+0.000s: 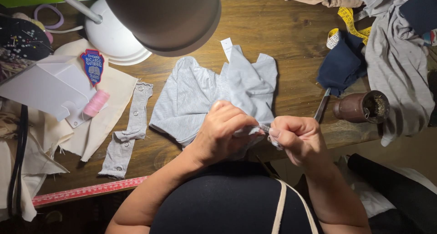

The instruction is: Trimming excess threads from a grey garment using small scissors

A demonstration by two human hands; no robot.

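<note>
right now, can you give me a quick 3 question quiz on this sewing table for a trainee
1. True or false: both hands are on the light grey garment.
2. Which thing lies left of the garment? A) grey strip with snaps B) brown cup C) yellow tape measure
3. What colour is the spool of thread beside the shield-shaped patch?

Key
1. True: the left hand and the right hand pinch its near edge between them.
2. A: the grey strip with snaps; the brown cup and the yellow tape measure are to the right.
3. Pink: the spool of thread lies just below the patch.
</note>
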